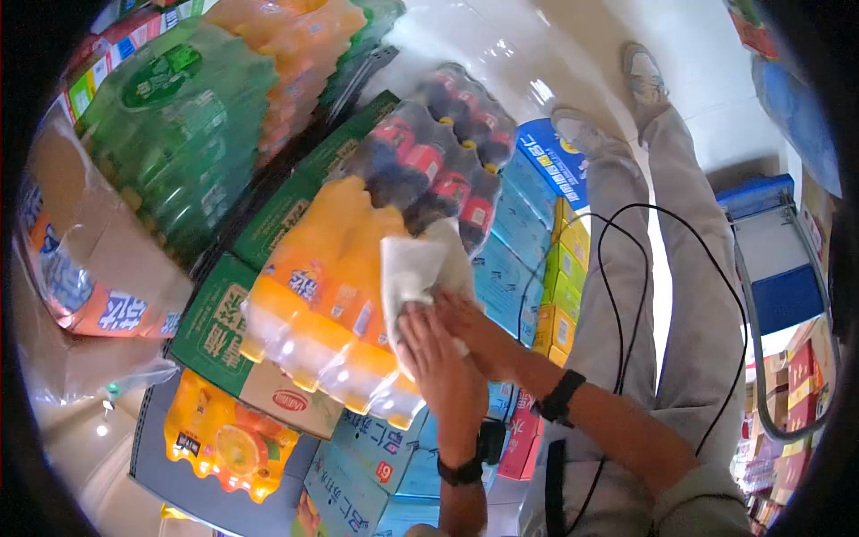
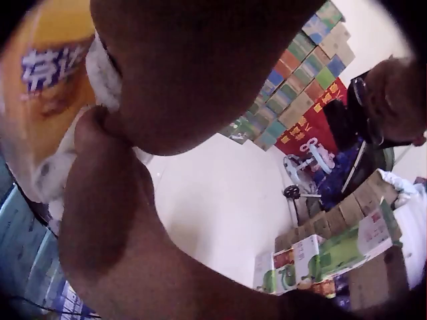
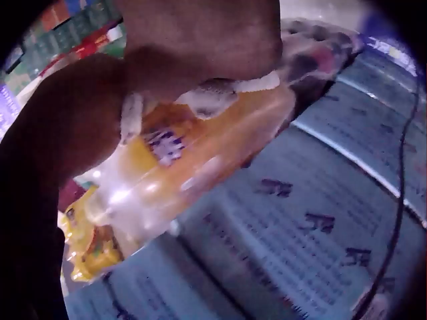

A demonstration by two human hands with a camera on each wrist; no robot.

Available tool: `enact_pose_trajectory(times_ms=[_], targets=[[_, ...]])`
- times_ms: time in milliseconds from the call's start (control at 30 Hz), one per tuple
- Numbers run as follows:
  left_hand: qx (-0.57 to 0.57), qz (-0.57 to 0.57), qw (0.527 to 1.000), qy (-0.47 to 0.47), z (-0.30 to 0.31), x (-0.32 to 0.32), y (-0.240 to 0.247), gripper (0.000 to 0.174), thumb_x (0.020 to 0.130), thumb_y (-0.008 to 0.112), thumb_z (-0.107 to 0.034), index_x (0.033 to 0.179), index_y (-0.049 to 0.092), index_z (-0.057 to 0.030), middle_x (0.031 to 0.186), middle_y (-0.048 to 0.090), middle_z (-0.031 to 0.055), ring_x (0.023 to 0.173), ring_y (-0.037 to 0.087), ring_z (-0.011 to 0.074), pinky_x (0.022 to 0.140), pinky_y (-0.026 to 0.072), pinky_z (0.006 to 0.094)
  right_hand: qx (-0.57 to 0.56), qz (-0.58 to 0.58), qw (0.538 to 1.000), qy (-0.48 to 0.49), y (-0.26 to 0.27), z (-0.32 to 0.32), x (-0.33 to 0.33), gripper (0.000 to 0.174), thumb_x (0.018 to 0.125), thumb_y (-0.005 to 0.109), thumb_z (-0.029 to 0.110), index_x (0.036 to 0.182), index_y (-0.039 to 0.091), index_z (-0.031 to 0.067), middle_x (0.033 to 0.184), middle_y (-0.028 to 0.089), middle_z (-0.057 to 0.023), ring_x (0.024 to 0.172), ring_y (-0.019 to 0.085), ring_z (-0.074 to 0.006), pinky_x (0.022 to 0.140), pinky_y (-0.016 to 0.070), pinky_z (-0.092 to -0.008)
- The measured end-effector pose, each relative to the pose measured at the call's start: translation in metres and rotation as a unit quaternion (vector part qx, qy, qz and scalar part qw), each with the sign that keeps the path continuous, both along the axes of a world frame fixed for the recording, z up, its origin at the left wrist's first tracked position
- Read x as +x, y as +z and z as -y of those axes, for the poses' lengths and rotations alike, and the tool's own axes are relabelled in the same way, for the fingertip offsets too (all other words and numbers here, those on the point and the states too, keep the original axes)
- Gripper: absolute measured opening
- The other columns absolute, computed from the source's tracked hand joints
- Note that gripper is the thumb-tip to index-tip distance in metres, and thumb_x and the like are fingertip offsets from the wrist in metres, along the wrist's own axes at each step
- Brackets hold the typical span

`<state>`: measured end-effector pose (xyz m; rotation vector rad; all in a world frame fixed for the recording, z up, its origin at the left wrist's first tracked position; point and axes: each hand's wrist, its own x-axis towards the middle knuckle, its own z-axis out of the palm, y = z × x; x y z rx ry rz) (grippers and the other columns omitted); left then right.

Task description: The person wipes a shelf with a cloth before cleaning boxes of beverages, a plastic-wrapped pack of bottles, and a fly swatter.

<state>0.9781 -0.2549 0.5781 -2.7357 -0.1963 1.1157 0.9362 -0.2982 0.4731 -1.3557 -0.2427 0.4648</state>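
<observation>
A white cloth (image 1: 413,270) is bunched over the end of a plastic-wrapped pack of orange soda bottles (image 1: 331,277) in the head view. My left hand (image 1: 434,358) holds it, fingers laid across its near side. Close beside, my right hand (image 1: 479,336) grips the same cloth, its fingertips near the left hand's. In the left wrist view white folds of the cloth (image 2: 53,177) show around the thumb. The right wrist view has the cloth (image 3: 213,97) between thumb and fingers, above the orange bottles (image 3: 200,173); part is hidden by the hand.
A wrapped pack of cola bottles (image 1: 429,166) adjoins the orange pack. Light-blue cartons (image 1: 514,246) and green cartons (image 1: 215,327) lie beneath and beside them. Green bottle packs (image 1: 179,134) stand at left. A black cable (image 1: 617,304) loops over the legs. Another person (image 2: 387,100) appears in the left wrist view.
</observation>
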Motion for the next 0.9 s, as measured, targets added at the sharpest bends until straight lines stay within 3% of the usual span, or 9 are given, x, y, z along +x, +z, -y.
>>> enact_pose_trajectory(times_ms=[100,133,233,333,400,567,667,800,900], targets=[[0.088,0.093,0.992,-0.001,-0.012,0.040,0.050,0.075,0.079,0.046,-0.011,0.150,0.025,0.0010,0.159,0.015,0.0233,0.146,0.009,0.0465,0.117,0.0031,0.0594,0.028,-0.013,0.999,-0.013,0.048,-0.016,0.066,0.076,0.086,0.057,0.036,0.151,0.027,0.0107,0.159,0.023,-0.0124,0.145,0.022,-0.0344,0.118,0.0172,-0.0506],[0.077,0.133,0.988,-0.028,-0.022,0.051,0.050,0.073,0.081,0.044,-0.016,0.150,0.024,0.0009,0.159,0.016,0.0225,0.147,0.009,0.0441,0.117,0.0029,0.0577,0.034,-0.020,0.999,-0.021,0.043,-0.026,0.084,0.076,0.086,0.057,0.037,0.152,0.027,0.0110,0.159,0.023,-0.0125,0.146,0.022,-0.0348,0.118,0.0172,-0.0511],[0.097,0.156,0.981,-0.065,-0.029,0.080,0.013,0.073,0.083,0.043,-0.021,0.150,0.024,-0.0002,0.159,0.017,0.0208,0.148,0.009,0.0412,0.118,0.0036,0.0552,0.048,-0.042,0.997,-0.043,0.014,-0.045,0.118,0.078,0.086,0.058,0.037,0.152,0.027,0.0118,0.159,0.022,-0.0129,0.146,0.021,-0.0359,0.117,0.0171,-0.0526],[0.084,0.104,0.987,-0.089,-0.033,0.080,-0.042,0.074,0.082,0.043,-0.021,0.151,0.025,-0.0021,0.159,0.018,0.0198,0.148,0.010,0.0404,0.118,0.0048,0.0543,0.049,-0.064,0.995,-0.052,-0.028,-0.048,0.101,0.079,0.085,0.059,0.038,0.153,0.026,0.0127,0.160,0.021,-0.0132,0.146,0.020,-0.0370,0.117,0.0171,-0.0541],[0.041,0.056,0.994,-0.085,-0.030,0.068,-0.050,0.074,0.081,0.044,-0.020,0.151,0.026,-0.0035,0.160,0.018,0.0193,0.148,0.010,0.0400,0.118,0.0051,0.0540,0.034,-0.086,0.995,-0.045,-0.032,-0.034,0.078,0.079,0.085,0.059,0.038,0.153,0.026,0.0121,0.159,0.021,-0.0140,0.146,0.020,-0.0377,0.117,0.0166,-0.0547],[-0.027,0.002,0.999,-0.033,-0.024,0.071,0.023,0.076,0.076,0.046,-0.011,0.150,0.029,-0.0025,0.158,0.023,0.0199,0.147,0.013,0.0416,0.117,0.0065,0.0566,-0.047,-0.108,0.993,0.006,-0.033,-0.023,0.059,0.080,0.084,0.060,0.035,0.152,0.026,0.0091,0.159,0.022,-0.0153,0.145,0.020,-0.0398,0.117,0.0172,-0.0553],[0.080,0.051,0.992,-0.088,-0.036,0.089,0.046,0.078,0.075,0.046,-0.012,0.151,0.028,-0.0041,0.158,0.022,0.0184,0.147,0.013,0.0427,0.117,0.0068,0.0577,-0.061,-0.093,0.994,0.011,-0.043,-0.030,0.052,0.077,0.084,0.060,0.033,0.151,0.028,0.0084,0.157,0.025,-0.0151,0.143,0.024,-0.0389,0.116,0.0191,-0.0537],[0.078,0.152,0.979,-0.107,-0.038,0.101,-0.013,0.079,0.075,0.047,-0.013,0.151,0.028,-0.0056,0.160,0.019,0.0173,0.147,0.012,0.0422,0.117,0.0063,0.0587,-0.089,-0.059,0.994,0.015,-0.071,-0.036,0.055,0.075,0.084,0.060,0.030,0.149,0.031,0.0075,0.155,0.029,-0.0149,0.141,0.028,-0.0377,0.116,0.0216,-0.0517],[0.062,0.103,0.988,-0.094,-0.038,0.086,-0.075,0.071,0.084,0.050,-0.018,0.150,0.028,-0.0058,0.159,0.021,0.0178,0.148,0.010,0.0404,0.117,0.0078,0.0555,-0.115,-0.029,0.993,0.023,-0.091,-0.033,0.055,0.073,0.084,0.060,0.028,0.148,0.032,0.0068,0.154,0.032,-0.0148,0.139,0.032,-0.0368,0.116,0.0235,-0.0501]])
